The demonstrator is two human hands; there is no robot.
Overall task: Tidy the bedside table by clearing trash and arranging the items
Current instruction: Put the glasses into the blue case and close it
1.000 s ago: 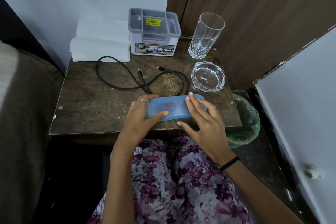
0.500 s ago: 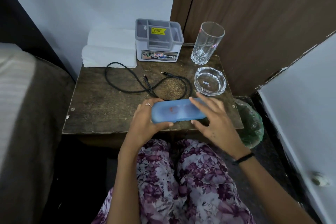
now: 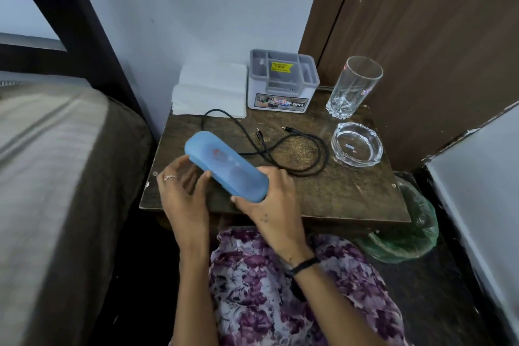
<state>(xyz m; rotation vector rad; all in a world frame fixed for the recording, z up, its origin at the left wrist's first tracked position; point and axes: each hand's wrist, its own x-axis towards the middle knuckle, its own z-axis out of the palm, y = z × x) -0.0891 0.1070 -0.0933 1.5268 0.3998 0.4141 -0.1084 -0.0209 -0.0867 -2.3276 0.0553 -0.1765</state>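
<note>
Since a moment ago the blue case (image 3: 226,170) has swung from lying crosswise along the front edge of the bedside table (image 3: 351,196) to slanting toward the table's left edge, its far end raised over the front-left part of the top. I grip its near end in my right hand (image 3: 269,211), fingers curled under it and thumb along its lower side. My left hand (image 3: 184,191) sits beside the case at the front-left corner, fingers loosely spread, the thumb tip touching the case's side; it holds nothing. Just beyond the case, a black cable (image 3: 297,153) lies looped across the middle of the table, both plugs free on the wood. Toward the right edge sits a clear glass ashtray (image 3: 356,144), and behind it, at the back-right corner, an upright drinking glass (image 3: 354,87). At the back edge stands a grey compartment organiser (image 3: 282,81) with a yellow sticker, and touching its left side a stack of white paper napkins (image 3: 210,90) fills the back-left corner. Beside the table's right edge, on the floor, is a bin lined with a green bag (image 3: 407,233). A bed (image 3: 56,177) runs along the table's left side, and my floral skirt (image 3: 280,289) shows below the front edge.
</note>
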